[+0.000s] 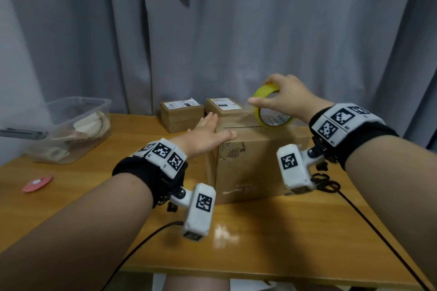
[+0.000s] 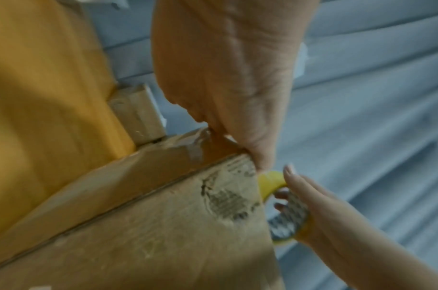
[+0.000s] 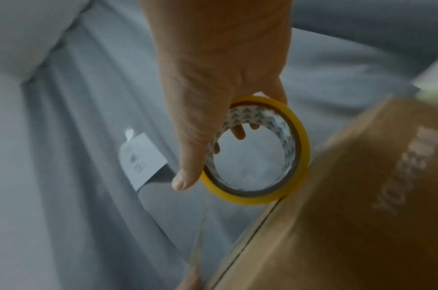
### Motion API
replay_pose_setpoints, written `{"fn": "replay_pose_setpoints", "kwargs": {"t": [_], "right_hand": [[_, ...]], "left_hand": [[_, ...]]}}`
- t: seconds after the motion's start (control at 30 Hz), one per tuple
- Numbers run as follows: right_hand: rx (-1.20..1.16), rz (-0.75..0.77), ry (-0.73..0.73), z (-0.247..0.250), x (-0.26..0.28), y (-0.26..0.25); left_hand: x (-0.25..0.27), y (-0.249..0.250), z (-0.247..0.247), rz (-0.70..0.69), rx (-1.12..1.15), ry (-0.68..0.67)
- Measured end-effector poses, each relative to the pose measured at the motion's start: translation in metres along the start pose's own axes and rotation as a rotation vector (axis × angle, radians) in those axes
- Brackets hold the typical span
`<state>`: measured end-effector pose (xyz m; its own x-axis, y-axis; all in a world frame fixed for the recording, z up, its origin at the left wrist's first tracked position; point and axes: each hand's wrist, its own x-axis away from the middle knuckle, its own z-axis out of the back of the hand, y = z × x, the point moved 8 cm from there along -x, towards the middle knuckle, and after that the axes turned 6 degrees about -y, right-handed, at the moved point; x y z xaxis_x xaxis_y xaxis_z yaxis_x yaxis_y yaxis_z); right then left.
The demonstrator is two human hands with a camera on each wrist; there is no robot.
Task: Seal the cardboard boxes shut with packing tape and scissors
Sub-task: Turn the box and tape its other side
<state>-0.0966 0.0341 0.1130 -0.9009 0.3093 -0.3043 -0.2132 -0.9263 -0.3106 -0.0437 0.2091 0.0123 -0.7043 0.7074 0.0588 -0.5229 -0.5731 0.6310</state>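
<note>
Cardboard box (image 1: 248, 163), the large one, stood near the middle of the wooden table (image 1: 71, 196), its top flaps closed with the seam still visible across the top. The left hand (image 1: 205, 134) lay flat on the left end of the top, fingers straight, and pressed there, seemingly on the start of a clear strip (image 1: 236, 117). The right hand (image 1: 283, 99) grasped the yellow tape roll (image 1: 272, 107), fingers through its core, and held it on edge at the far right side of the top, so the pulled-out strip hung stretched between the two hands just above the seam. From here the strip could wander off the seam if the roll were drawn at an angle, and one flap would stay loose. It could also fold and stick to itself if the tension dropped, or lift at the start if the left palm eased too soon. The scissors (image 1: 326, 183) lay on the table just to the right of the box, partly hidden behind the right wrist camera, so reaching for them while keeping the strip tight looked awkward. Two small cardboard boxes (image 1: 182, 116) with white labels stood behind the large one, against the grey curtain (image 1: 236, 30). A clear plastic bin (image 1: 75, 125) stood at the left with pale things inside, a pink disc (image 1: 37, 183) lay near the left edge, and black cables ran over the front of the table.
</note>
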Motion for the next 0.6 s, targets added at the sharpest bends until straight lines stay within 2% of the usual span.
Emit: {"fn": "replay_pose_setpoints", "kwargs": {"t": [0.1,0.2,0.3,0.47,0.6], "right_hand": [[-0.224,0.027,0.029,-0.002,0.004,0.003],[-0.260,0.028,0.009,-0.001,0.007,0.002],[-0.370,-0.052,0.019,-0.004,0.010,0.011],[-0.500,-0.054,0.049,-0.008,0.011,0.008],[-0.520,-0.088,0.051,-0.001,0.005,0.003]], "left_hand": [[0.006,0.020,0.004,-0.018,-0.477,0.039],[0.005,0.028,-0.005,0.019,-0.637,-0.040],[-0.002,0.036,-0.011,0.101,-0.790,-0.097],[-0.014,0.057,-0.023,0.077,-0.816,-0.066],[-0.005,0.041,-0.007,-0.042,-0.750,-0.055]]}}
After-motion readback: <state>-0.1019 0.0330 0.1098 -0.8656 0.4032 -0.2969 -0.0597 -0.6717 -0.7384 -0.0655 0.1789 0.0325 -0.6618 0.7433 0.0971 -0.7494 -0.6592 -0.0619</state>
